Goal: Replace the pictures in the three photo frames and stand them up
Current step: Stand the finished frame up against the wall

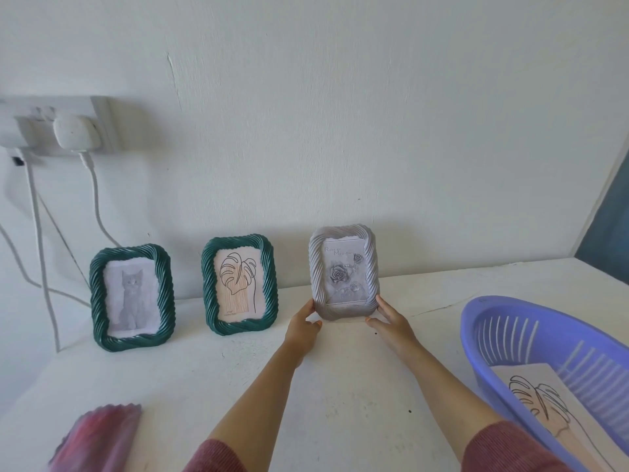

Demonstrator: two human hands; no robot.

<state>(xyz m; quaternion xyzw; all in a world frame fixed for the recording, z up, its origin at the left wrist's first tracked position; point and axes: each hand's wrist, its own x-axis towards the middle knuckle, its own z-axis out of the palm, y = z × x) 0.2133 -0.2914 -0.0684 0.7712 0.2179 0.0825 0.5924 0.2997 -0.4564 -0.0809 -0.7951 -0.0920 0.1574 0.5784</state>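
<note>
- A white socket block (51,124) sits on the wall (340,114) at far left with a rounded white adapter (76,132) plugged in. Thin white cables (97,202) hang down to the bench (340,386) behind the first frame.
- A blurred pink, ribbed thing (98,437) lies at the near left edge of the bench. I cannot tell what it is.
- The cat frame (96,301), dark green with a twisted rope-like glossy rim and rounded corners, stands upright near the wall and holds a grey cat picture.
- The leaf frame (208,284), of the same green rope pattern, stands upright just to its right with a clear gap between them. It holds a line drawing of a leaf on pale paper.
- Open white bench, matt and slightly speckled, lies in front of both green frames.
- The left hand (304,327) grips the lower left corner of the silver frame (316,267), thumb in front.
- The silver frame, with a pale grey rope-twist rim, is held upright close to the wall and well apart from the leaf frame. It shows a grey rose picture. Whether its lower edge touches the bench cannot be told.
- The right hand (391,323) grips the frame's lower right corner, thumb in front.
- A lilac plastic basket (469,335) with slotted walls sits at near right. A loose leaf drawing (531,403) lies inside it.
- The bench's right edge runs past the basket, with a dark blue surface (609,226) beyond it.
</note>
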